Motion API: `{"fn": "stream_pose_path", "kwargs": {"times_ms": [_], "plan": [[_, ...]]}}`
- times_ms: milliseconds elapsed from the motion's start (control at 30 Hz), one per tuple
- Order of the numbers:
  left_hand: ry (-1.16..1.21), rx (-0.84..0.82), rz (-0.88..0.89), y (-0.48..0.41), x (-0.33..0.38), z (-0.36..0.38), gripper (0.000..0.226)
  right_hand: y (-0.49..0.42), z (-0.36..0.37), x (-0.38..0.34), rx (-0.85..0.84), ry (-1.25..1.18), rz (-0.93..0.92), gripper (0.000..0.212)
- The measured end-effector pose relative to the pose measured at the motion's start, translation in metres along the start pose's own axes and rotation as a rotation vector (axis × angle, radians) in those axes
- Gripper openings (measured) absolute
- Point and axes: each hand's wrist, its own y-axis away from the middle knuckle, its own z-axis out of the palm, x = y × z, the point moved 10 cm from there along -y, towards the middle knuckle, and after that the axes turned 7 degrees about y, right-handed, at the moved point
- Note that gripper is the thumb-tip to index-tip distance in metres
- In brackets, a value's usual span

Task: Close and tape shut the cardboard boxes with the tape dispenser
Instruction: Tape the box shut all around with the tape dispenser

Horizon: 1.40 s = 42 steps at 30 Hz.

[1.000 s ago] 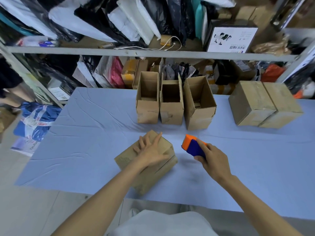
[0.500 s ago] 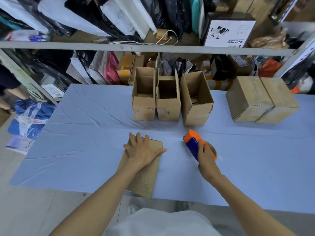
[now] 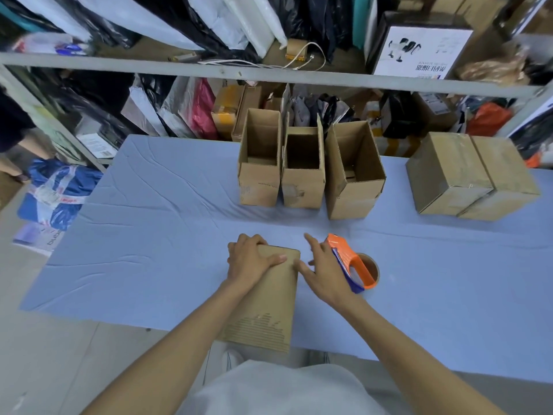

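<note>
A closed cardboard box (image 3: 269,304) lies lengthwise at the table's near edge, its near end overhanging. My left hand (image 3: 250,263) grips its far end, fingers curled over the far edge and thumb on top. My right hand (image 3: 321,271) is beside the box's right side with fingers spread, its thumb near the box's right edge. The orange and blue tape dispenser (image 3: 348,262) with its brown tape roll lies on the table right behind that hand, not held. Three open boxes (image 3: 302,175) stand in a row at the back.
Two closed boxes (image 3: 469,175) sit side by side at the back right. The blue cloth table (image 3: 149,235) has a wide bare stretch on the left. Metal shelving (image 3: 269,74) packed with bags and cartons runs behind the table. A blue bag (image 3: 57,193) lies on the floor left.
My right hand has let go of the tape dispenser, which now lies on the table, and moved left to the box. My left hand shifted from flat on top to gripping the far end.
</note>
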Motion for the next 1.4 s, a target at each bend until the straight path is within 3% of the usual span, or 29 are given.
{"fn": "stream_pose_path", "kwargs": {"times_ms": [133, 300, 433, 600, 733, 900, 967, 1033, 1133, 1200, 1300, 1400], "plan": [[0.053, 0.017, 0.015, 0.005, 0.004, 0.001, 0.049, -0.005, 0.004, -0.009, -0.034, -0.223, 0.071, 0.053], [0.119, 0.051, 0.111, 0.002, 0.03, -0.013, 0.04, 0.0, -0.03, 0.0, 0.133, -0.417, 0.096, 0.039], [0.041, 0.031, 0.153, -0.006, 0.052, -0.013, 0.026, -0.011, -0.045, 0.011, 0.12, -0.465, 0.148, 0.03], [0.001, -0.12, 0.083, -0.004, 0.046, 0.024, 0.053, -0.015, -0.026, 0.031, 0.09, -0.459, 0.251, 0.037], [-0.08, -0.039, 0.122, -0.003, 0.044, 0.035, 0.064, -0.016, -0.014, 0.043, 0.083, -0.523, 0.313, 0.04], [-0.298, -0.092, 0.057, -0.007, 0.028, 0.054, 0.093, -0.019, 0.0, 0.046, -0.111, -0.697, 0.285, 0.043], [-0.332, -0.095, 0.082, -0.008, 0.031, 0.055, 0.098, -0.017, -0.003, 0.055, -0.116, -0.757, 0.301, 0.049], [-0.357, -0.15, 0.101, -0.013, 0.035, 0.054, 0.092, -0.012, -0.018, 0.068, 0.014, -0.589, 0.32, 0.047], [-0.445, -0.253, 0.134, -0.016, 0.041, 0.055, 0.084, 0.007, -0.036, 0.09, 0.211, -0.081, 0.436, 0.042], [-0.484, -0.305, 0.167, -0.015, 0.048, 0.056, 0.081, 0.015, -0.022, 0.099, 0.137, 0.068, 0.492, 0.051], [-0.507, -0.369, 0.268, -0.013, 0.054, 0.058, 0.078, 0.015, 0.002, 0.106, 0.012, 0.077, 0.502, 0.058], [-0.497, -0.424, 0.316, -0.017, 0.046, 0.05, 0.078, 0.011, 0.003, 0.11, -0.004, 0.155, 0.537, 0.058]]}}
